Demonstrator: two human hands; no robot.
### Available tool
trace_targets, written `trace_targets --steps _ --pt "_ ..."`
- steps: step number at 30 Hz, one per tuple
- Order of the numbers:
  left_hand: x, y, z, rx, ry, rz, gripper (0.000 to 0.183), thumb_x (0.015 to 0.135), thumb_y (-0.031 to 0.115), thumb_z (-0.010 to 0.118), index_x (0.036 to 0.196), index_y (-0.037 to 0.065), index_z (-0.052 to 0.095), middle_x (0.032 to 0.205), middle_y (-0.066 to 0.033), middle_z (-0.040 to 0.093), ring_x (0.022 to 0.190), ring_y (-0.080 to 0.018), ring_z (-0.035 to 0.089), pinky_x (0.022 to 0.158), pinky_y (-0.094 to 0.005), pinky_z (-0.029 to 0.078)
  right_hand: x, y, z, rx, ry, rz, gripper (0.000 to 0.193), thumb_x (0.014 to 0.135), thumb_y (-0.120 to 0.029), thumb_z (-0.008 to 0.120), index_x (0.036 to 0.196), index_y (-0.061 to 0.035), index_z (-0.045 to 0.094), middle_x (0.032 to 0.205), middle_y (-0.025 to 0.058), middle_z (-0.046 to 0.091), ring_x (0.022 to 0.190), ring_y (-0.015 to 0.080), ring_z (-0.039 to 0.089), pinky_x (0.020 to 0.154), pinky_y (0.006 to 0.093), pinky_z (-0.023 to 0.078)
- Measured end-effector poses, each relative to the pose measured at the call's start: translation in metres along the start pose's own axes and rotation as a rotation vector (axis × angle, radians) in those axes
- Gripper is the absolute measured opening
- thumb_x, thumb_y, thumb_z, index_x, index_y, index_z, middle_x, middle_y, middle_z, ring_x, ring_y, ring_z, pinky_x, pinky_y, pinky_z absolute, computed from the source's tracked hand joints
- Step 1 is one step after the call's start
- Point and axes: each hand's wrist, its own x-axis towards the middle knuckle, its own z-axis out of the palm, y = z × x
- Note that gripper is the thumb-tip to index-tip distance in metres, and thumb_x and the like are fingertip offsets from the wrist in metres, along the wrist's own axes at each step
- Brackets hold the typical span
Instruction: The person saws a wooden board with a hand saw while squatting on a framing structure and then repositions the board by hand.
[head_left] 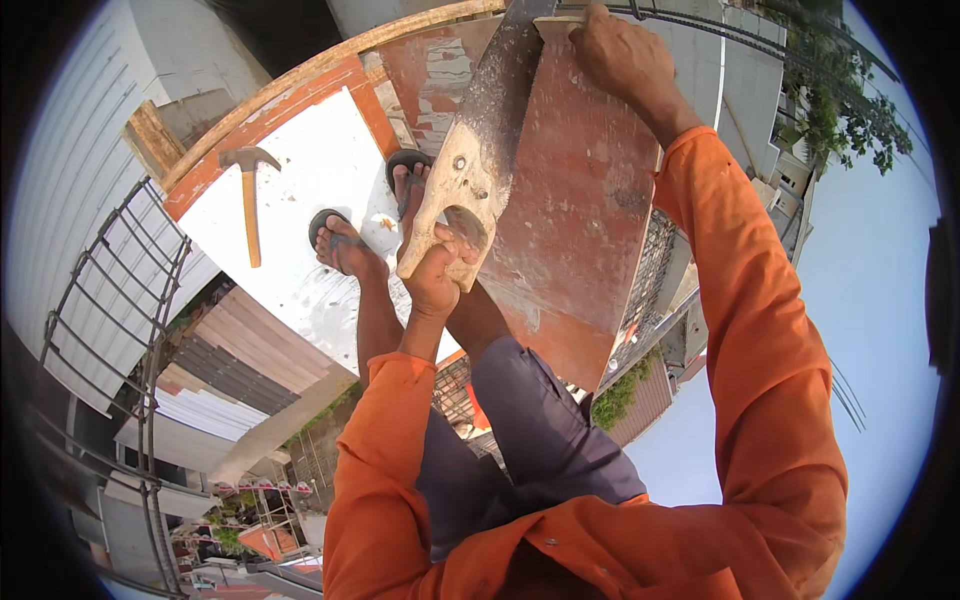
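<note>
My left hand (437, 272) is closed around the worn wooden handle of a handsaw (470, 165). The saw's wide, speckled blade points away from me, along the left side of a red-brown board (580, 200). At the board's far end my right hand (622, 62) is closed on the edge, its arm stretched out; the fingertips are partly hidden. The board's near end lies close to my right knee. Where the teeth meet the board cannot be made out.
A claw hammer (250, 200) lies on the white panel (300, 170) by my sandalled feet. Wooden edging (310, 62) curves along the far side. Steel rebar cages (150, 330) rise at the left, and more bars (720, 28) cross at the far right. Roofs and ground show far below.
</note>
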Motion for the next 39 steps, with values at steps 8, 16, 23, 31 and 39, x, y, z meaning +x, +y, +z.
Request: trace_targets --steps 8,16,23,31,39 --pt "-0.008 0.151 -0.001 0.390 -0.134 -0.180 0.011 0.080 -0.001 0.044 0.087 0.000 0.053 0.069 -0.0089 0.052 0.068 -0.0189 0.055 0.066 -0.0320 0.045 0.023 0.045 0.016 -0.322 -0.286 -0.364 0.023 0.082 -0.020 0.051 0.076 -0.0036 0.066 0.078 0.0159 0.064 0.077 0.0297 0.062 0.071 0.0428 0.048" --pt "-0.119 0.295 -0.054 0.359 0.149 -0.241 0.019 0.067 0.010 0.048 0.085 0.005 0.049 0.061 -0.0088 0.048 0.047 -0.0211 0.046 0.049 -0.0362 0.042 0.039 -0.058 -0.056 -0.111 -0.651 -0.545 0.033 0.081 -0.031 0.057 0.106 -0.0091 0.063 0.110 0.0185 0.061 0.105 0.0220 0.059 0.092 0.0349 0.043" --pt "0.003 0.238 -0.016 0.385 -0.080 -0.262 0.009 0.081 0.012 0.052 0.087 0.004 0.051 0.066 -0.0073 0.053 0.054 -0.0192 0.051 0.057 -0.0344 0.046 0.014 -0.077 -0.025 -0.432 -0.387 -0.422 0.033 0.085 -0.026 0.050 0.096 0.0037 0.057 0.099 0.0246 0.061 0.093 0.0402 0.060 0.082 0.0496 0.045" --pt "-0.056 0.333 -0.029 0.429 -0.100 -0.360 0.008 0.077 0.011 0.051 0.082 0.004 0.051 0.061 -0.0071 0.051 0.048 -0.0167 0.048 0.050 -0.0309 0.045 -0.002 -0.087 -0.057 -0.207 -0.350 -0.106 0.029 0.084 -0.020 0.048 0.090 0.0058 0.059 0.094 0.0265 0.061 0.090 0.0424 0.058 0.079 0.0485 0.045" --pt "-0.010 0.312 -0.008 0.457 -0.069 -0.344 0.008 0.078 0.012 0.049 0.082 0.005 0.051 0.063 -0.0068 0.053 0.049 -0.0167 0.049 0.051 -0.0299 0.045 -0.002 -0.127 -0.083 -0.236 -0.408 -0.196 0.027 0.082 -0.017 0.049 0.081 0.0074 0.061 0.087 0.0289 0.061 0.082 0.0446 0.059 0.077 0.0507 0.046"
